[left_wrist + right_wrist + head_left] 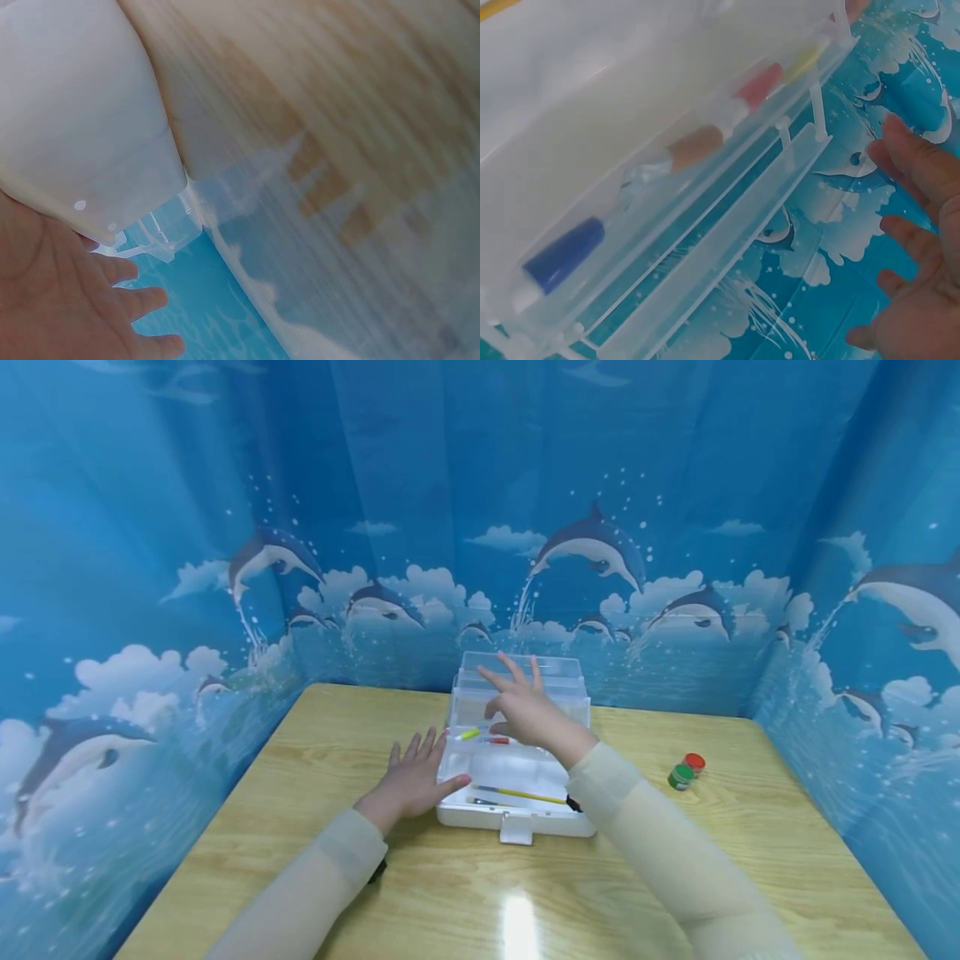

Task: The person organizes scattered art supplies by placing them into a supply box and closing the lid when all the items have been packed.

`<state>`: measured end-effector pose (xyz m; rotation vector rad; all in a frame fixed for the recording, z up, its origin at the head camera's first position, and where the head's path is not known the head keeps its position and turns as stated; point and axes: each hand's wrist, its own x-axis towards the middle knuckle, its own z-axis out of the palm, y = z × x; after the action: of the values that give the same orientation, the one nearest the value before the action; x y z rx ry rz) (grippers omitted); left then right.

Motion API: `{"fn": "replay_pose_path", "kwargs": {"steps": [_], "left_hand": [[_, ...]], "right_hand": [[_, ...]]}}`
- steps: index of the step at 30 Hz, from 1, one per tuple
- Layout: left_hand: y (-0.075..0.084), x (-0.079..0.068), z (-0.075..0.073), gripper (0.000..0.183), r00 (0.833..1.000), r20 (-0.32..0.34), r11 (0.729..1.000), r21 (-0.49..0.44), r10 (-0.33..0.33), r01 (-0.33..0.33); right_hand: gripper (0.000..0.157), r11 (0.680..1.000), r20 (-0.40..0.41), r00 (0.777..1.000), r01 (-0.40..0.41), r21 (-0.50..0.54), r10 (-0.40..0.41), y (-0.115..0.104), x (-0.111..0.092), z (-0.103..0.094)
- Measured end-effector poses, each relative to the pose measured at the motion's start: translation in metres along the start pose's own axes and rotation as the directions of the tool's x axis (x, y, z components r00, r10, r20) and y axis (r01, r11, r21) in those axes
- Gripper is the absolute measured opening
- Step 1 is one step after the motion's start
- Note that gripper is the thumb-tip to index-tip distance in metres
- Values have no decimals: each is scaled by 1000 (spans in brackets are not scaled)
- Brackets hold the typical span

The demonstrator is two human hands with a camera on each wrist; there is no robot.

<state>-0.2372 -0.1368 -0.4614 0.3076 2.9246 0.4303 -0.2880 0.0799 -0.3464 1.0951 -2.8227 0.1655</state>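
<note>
Sleeves (675, 852) are nearest us, lower frame. Box (468, 817) sits open at centre. We see the right hand (528, 712) over it, fingers wide, nothing held; left hand (412, 781) spread and empty at the left edge. Tubes (695, 148) lie along the box's back, long axis left-right; the red one (498, 741) is just below-left of the right hand, the nearer. Lid (558, 670) stands behind; table (735, 810) gives room both sides, pots (682, 777) at right.

Wood-grain table (450, 889), open white case (472, 817), green jar (681, 777), red jar (695, 763) beside it
</note>
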Motion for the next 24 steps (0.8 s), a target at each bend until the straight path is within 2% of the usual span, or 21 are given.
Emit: {"fn": "replay_pose_path", "kwargs": {"steps": [10,17,24], "left_hand": [[-2,-1,0,96,1000,-18,1000,-21,22,-23],[-1,-1,1,94,1000,-8,1000,-29,9,-10],[3,-6,-4,104,1000,-14,1000,-20,9,-9]], "right_hand": [[19,1000,-26,999,-17,24,18,8,-20,-12],[19,999,-44,999,-32,13,32,18,-39,-18],[20,999,-53,997,-47,12,47,29,-60,-26]]}}
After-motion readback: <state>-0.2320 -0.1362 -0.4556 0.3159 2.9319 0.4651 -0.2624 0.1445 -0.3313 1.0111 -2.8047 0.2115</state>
